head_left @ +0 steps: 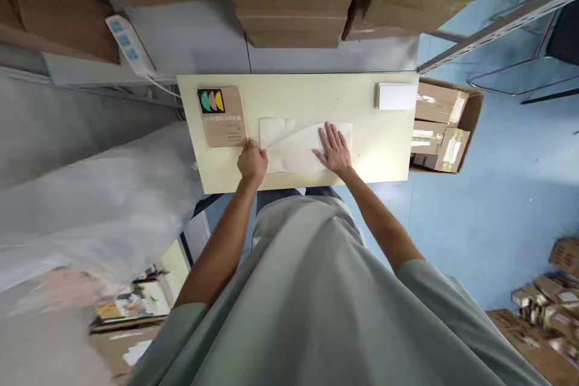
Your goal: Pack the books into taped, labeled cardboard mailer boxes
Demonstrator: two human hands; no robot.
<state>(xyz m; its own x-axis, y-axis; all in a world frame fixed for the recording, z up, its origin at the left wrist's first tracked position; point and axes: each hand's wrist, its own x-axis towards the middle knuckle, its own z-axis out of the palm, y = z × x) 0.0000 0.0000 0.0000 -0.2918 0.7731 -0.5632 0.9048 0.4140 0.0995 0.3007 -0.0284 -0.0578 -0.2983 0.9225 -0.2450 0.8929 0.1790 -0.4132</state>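
At the far left, beyond the cream tabletop (380,148), one white power strip (131,45) lies against the wall side. On the tabletop's left end sits one brown book (224,132), cover up, with three coloured shapes in a black square. Just beside its near right corner is the left hand (253,163), half closed with fingers curled, at the left edge of one creased white sheet (296,148); whether it pinches that edge, I cannot tell. This sheet lies flat at mid-table, a slanting fold line across it. On its right part rests the right hand (333,149), palm down, fingers extended, gripping nothing. Farther right lies one small white block (397,96). Past the table's right end stands one open carton (471,126) holding at least three smaller boxes (436,102).
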